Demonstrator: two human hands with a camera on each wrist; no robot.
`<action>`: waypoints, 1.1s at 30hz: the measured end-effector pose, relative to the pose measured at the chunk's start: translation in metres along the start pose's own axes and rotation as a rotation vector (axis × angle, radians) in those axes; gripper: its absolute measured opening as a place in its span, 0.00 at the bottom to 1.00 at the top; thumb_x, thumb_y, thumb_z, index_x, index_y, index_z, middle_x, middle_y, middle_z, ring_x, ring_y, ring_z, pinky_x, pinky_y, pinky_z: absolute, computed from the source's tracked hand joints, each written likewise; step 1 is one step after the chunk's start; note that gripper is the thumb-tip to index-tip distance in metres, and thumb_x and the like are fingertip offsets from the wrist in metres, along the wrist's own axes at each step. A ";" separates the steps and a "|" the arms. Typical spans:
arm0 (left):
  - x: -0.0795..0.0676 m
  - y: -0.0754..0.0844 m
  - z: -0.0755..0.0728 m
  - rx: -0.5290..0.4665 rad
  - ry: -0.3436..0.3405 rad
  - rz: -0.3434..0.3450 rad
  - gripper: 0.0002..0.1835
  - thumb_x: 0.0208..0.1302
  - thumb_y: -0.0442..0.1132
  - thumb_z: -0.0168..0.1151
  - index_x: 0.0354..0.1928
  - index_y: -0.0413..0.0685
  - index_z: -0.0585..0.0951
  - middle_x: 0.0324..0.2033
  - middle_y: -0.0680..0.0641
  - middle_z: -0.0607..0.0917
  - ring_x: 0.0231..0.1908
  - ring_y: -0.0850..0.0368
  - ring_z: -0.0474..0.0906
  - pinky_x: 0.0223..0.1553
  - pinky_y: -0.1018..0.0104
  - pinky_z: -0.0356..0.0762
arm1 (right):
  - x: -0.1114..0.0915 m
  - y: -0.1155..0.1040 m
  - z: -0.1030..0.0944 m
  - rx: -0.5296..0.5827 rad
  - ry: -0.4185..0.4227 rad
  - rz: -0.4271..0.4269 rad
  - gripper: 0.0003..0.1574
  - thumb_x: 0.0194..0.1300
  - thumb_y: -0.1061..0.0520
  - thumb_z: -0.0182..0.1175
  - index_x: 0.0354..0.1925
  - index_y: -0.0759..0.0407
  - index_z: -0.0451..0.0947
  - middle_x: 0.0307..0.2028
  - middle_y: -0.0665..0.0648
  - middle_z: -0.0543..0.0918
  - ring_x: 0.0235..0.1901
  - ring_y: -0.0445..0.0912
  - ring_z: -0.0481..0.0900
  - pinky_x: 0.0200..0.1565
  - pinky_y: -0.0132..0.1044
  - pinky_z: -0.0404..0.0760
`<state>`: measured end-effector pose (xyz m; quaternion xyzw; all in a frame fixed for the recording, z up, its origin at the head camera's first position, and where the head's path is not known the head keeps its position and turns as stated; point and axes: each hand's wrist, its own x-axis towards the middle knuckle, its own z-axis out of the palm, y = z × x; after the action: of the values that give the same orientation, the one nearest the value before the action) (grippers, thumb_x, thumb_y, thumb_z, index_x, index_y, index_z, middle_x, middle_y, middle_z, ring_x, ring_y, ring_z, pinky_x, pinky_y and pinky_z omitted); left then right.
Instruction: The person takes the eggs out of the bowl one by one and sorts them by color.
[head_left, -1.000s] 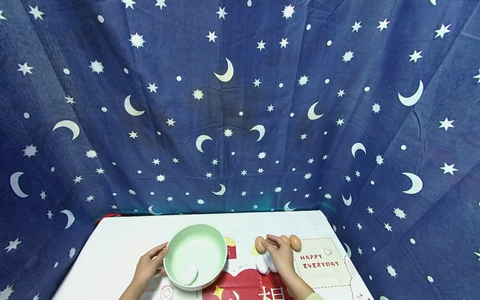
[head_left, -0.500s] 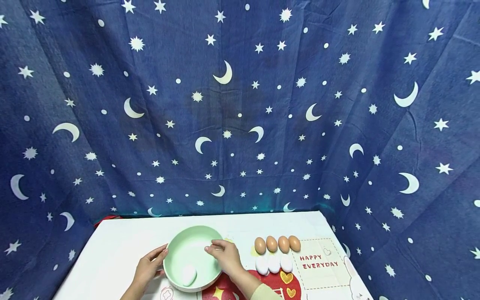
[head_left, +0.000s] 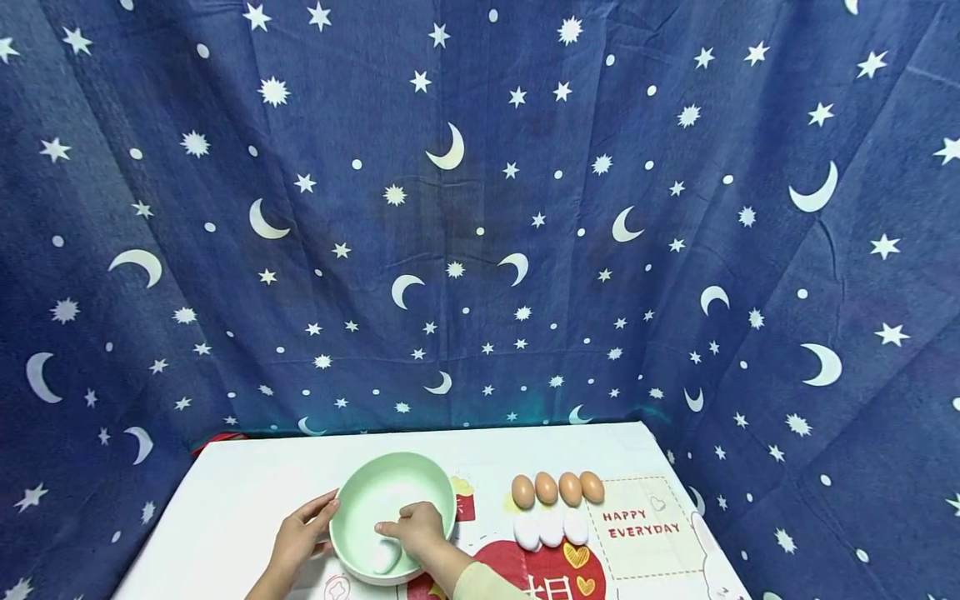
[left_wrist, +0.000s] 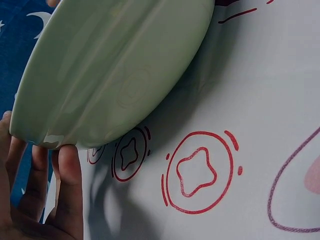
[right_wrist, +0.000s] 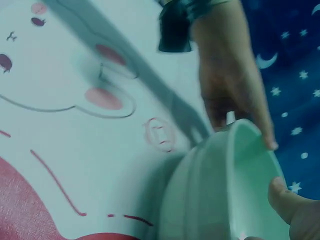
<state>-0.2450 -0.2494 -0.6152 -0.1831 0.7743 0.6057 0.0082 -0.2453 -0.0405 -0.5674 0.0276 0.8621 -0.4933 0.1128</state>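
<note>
A pale green bowl (head_left: 348, 483) stands on the table's left half, and a white egg (head_left: 386, 557) lies in its near side. My left hand (head_left: 302, 533) holds the bowl's left rim; the left wrist view shows its fingers (left_wrist: 69, 165) against the bowl's outside. My right hand (head_left: 418, 527) reaches down inside the bowl, its thumb just above the egg. In the right wrist view the thumb (right_wrist: 284, 195) stands apart from a fingertip at the lower edge, with bare bowl between them. The egg is hidden there, and the other right fingers are mostly out of sight.
Right of the bowl, several brown eggs (head_left: 547, 488) form a back row, with white eggs (head_left: 551, 528) in a row in front. They lie on a white printed tablecloth (head_left: 255, 475). A blue star-patterned curtain (head_left: 480, 358) closes off the back and sides.
My right hand has moved from the brown egg row leftward over the bowl, then down into it beside the white egg. The left hand has stayed on the rim.
</note>
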 end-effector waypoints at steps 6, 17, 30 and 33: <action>0.000 -0.001 -0.001 0.000 0.007 0.006 0.36 0.64 0.58 0.64 0.65 0.41 0.73 0.59 0.32 0.76 0.33 0.61 0.81 0.29 0.65 0.87 | 0.001 -0.001 0.008 -0.081 0.000 -0.004 0.32 0.50 0.49 0.77 0.44 0.73 0.82 0.36 0.59 0.84 0.39 0.49 0.81 0.46 0.40 0.85; 0.003 -0.002 -0.001 0.034 -0.007 -0.041 0.39 0.64 0.62 0.62 0.67 0.41 0.71 0.63 0.30 0.72 0.34 0.62 0.81 0.32 0.66 0.87 | 0.008 0.001 0.017 -0.153 -0.025 0.036 0.27 0.45 0.51 0.80 0.40 0.66 0.85 0.35 0.58 0.84 0.29 0.41 0.79 0.29 0.29 0.84; 0.004 -0.004 0.001 0.041 -0.004 -0.018 0.37 0.64 0.59 0.62 0.67 0.42 0.72 0.62 0.30 0.73 0.30 0.61 0.82 0.29 0.66 0.86 | 0.015 0.010 0.020 -0.031 -0.095 0.046 0.16 0.44 0.59 0.80 0.33 0.62 0.87 0.27 0.51 0.83 0.27 0.39 0.81 0.32 0.28 0.85; 0.004 -0.003 0.001 0.040 -0.004 -0.009 0.37 0.64 0.59 0.62 0.66 0.41 0.72 0.61 0.30 0.73 0.30 0.61 0.82 0.28 0.66 0.86 | 0.014 0.009 0.019 0.004 -0.110 0.060 0.14 0.44 0.61 0.80 0.31 0.62 0.87 0.25 0.51 0.82 0.24 0.38 0.82 0.30 0.28 0.85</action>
<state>-0.2478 -0.2503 -0.6197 -0.1852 0.7854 0.5904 0.0163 -0.2544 -0.0529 -0.5874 0.0268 0.8523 -0.4923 0.1747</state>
